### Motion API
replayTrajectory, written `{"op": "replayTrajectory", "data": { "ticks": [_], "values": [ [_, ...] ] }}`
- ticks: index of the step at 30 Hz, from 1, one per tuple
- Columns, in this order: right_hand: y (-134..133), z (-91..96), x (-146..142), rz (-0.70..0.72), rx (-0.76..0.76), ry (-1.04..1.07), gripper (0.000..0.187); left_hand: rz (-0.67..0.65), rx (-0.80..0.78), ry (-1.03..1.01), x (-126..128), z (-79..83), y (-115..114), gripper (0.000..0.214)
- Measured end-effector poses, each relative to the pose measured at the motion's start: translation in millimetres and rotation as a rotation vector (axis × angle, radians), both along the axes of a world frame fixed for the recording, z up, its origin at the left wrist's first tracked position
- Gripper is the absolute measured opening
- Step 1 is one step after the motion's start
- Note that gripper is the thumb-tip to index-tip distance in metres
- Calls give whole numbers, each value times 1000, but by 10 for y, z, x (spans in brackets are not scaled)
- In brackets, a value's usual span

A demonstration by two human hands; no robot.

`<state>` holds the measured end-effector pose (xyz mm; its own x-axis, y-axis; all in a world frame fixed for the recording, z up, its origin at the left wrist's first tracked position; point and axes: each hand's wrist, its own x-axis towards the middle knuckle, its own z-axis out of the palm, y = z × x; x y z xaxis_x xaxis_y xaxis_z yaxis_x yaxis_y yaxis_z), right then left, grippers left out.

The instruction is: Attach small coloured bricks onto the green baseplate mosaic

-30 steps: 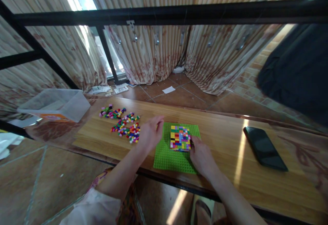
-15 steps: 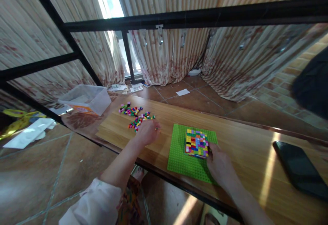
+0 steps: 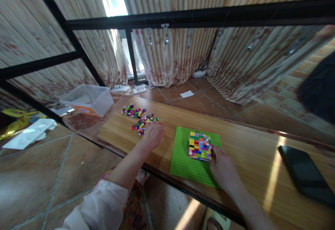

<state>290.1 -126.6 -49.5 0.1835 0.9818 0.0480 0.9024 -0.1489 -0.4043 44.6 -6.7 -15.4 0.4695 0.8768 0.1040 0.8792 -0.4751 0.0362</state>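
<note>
A square green baseplate (image 3: 180,160) lies on the wooden bench. On it stands a many-coloured block of toy bricks (image 3: 200,146), several layers high. My right hand (image 3: 223,165) rests at the block's right side, its curled fingers against the edge; the fingertips are partly hidden. Left of the plate, my left hand (image 3: 154,134) is closed in a pinch just above the bench, beside a loose pile of small toy bricks (image 3: 142,122). A speck of orange shows at its fingertips, seemingly a small brick.
A black phone (image 3: 305,172) lies on the bench (image 3: 248,139) to the right. At the far left end stands a clear plastic bin (image 3: 95,101). A black metal frame (image 3: 183,20) crosses in front of the curtains. Papers (image 3: 186,94) lie on the tiled floor.
My left hand has shifted slightly right, away from the loose bricks and toward the baseplate. My right hand stays at the block's side.
</note>
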Motion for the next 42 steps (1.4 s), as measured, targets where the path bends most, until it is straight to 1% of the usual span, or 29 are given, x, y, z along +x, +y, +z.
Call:
{"op": "replayTrajectory", "data": {
  "ticks": [4,6,10,13,16,23,29,33,38,42],
  "values": [
    [5,33,-17,-9,-23,-5,32,-29,14,-111,70,61,-33,15],
    [13,61,-29,-17,-38,2,32,-89,5,-219,141,85,-91,15],
    [23,105,-50,-28,-52,28,34,-254,-23,-420,341,88,-276,16],
    [22,108,-57,-29,-63,44,35,-334,-42,-479,491,74,-383,16],
    [20,92,-56,-21,-42,48,33,-383,-51,-475,598,68,-413,16],
    [20,77,-60,-23,-13,45,34,-411,-20,-460,713,103,-398,15],
    [12,72,-68,-11,21,37,34,-438,52,-315,836,149,-461,15],
    [17,59,-79,-19,27,39,35,-430,96,-250,930,165,-501,14],
    [22,49,-81,-14,34,57,34,-381,91,-279,965,170,-508,16],
    [20,62,-82,-7,29,71,34,-321,20,-373,928,162,-496,15]
  ]
}}
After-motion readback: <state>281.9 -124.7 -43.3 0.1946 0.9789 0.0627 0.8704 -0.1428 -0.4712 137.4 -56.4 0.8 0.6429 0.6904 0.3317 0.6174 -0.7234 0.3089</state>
